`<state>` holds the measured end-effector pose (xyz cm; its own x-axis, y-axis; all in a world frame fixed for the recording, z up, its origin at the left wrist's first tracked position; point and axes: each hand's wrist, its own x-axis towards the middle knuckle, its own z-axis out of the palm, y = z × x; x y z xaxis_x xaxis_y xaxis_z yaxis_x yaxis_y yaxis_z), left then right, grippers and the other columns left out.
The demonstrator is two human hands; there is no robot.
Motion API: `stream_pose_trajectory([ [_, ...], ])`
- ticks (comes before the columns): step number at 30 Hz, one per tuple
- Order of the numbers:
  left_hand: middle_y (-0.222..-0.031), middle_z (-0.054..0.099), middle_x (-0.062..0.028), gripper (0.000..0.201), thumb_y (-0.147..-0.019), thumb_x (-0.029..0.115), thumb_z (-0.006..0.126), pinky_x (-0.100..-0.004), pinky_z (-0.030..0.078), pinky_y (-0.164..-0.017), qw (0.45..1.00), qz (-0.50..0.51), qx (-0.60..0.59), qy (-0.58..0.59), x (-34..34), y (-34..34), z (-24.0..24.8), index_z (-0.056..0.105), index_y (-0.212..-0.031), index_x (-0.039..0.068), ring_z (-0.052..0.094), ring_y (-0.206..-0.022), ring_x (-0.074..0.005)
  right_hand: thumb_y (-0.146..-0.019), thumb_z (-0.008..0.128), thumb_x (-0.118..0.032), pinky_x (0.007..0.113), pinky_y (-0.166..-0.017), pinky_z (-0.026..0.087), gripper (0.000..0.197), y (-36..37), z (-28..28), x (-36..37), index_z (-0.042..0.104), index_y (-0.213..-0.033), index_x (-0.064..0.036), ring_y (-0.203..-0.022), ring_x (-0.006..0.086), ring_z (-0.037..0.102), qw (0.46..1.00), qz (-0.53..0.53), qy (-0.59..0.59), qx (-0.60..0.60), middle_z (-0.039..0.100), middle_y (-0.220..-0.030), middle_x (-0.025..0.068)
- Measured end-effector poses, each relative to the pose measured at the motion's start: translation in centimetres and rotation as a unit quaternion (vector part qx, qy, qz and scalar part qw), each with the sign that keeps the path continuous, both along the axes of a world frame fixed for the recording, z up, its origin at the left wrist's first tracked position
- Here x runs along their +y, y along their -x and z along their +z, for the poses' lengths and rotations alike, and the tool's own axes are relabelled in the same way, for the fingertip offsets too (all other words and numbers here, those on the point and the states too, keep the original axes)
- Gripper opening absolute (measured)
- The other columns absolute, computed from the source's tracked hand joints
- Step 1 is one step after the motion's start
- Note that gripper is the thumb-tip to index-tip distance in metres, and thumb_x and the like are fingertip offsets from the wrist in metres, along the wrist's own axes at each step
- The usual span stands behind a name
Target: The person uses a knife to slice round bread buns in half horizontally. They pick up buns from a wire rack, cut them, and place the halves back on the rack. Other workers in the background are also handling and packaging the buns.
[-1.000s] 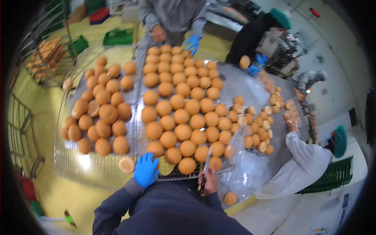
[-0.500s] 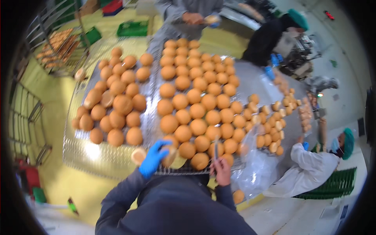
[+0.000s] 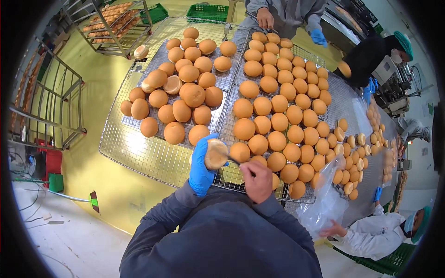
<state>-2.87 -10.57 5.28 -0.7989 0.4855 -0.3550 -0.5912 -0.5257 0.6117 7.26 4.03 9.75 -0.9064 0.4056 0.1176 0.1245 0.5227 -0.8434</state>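
My left hand (image 3: 200,172), in a blue glove, grips a round bun (image 3: 216,154) with its pale face turned up, above the near edge of the wire rack (image 3: 156,157). A knife (image 3: 233,160) is closed in my bare right hand (image 3: 258,181), its blade reaching over to the held bun; whether it cuts in, I cannot tell. Many golden-brown buns (image 3: 294,134) stand in close rows on the right half of the rack. A looser heap of buns (image 3: 181,111) lies on the left half, with one pale cut face (image 3: 173,85) among them.
Beside the right rows lies a clear plastic bag (image 3: 324,197), near the hand of a person in white (image 3: 371,236). Across the rack stands a person in grey (image 3: 289,14). Wheeled metal racks (image 3: 51,104) and green crates (image 3: 207,12) are at the left and back.
My view has shifted, so the rack appears higher and further right. My left hand has raised the bun, and the right has brought the knife over to it from the rows.
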Motion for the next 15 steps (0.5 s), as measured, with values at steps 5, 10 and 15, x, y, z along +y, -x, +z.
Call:
stream_pose_trajectory([
  [5,-0.119,0.056,-0.0088,0.046,-0.101,0.038,0.041,-0.037,0.057,-0.074,0.998,0.053,0.018,0.038,-1.0,-0.4,0.1,0.044,-0.135,0.007,0.061,-0.101,-0.0214,-0.086,0.064,-0.01,0.036,-0.059,0.045,0.012,0.7,1.4,-0.4,0.068,-0.083,0.0006,-0.064,0.0312,0.06,0.999,0.023,-0.041,-0.025,0.062,-0.073,0.0152],
  [10,-0.114,0.058,-0.0097,0.043,-0.101,0.033,0.04,-0.0341,0.056,-0.069,0.993,0.052,0.053,0.087,-2.2,-0.4,1.2,0.043,-0.134,0.007,0.062,-0.095,-0.0206,-0.086,0.064,-0.011,0.038,-0.058,0.044,0.012,1.9,1.5,-0.2,0.068,-0.081,-0.0015,-0.065,0.0324,0.06,0.998,0.026,-0.05,-0.02,0.061,-0.071,0.0148],
  [15,-0.111,0.06,-0.0118,0.043,-0.101,0.034,0.039,-0.032,0.056,-0.067,0.996,0.064,0.004,0.054,-2.4,-0.1,1.8,0.043,-0.133,0.006,0.063,-0.092,-0.0211,-0.084,0.065,-0.009,0.037,-0.056,0.044,0.01,1.8,2.1,0.3,0.069,-0.081,-0.0006,-0.062,0.0307,0.06,0.996,0.055,-0.069,-0.028,0.06,-0.068,0.0144],
])
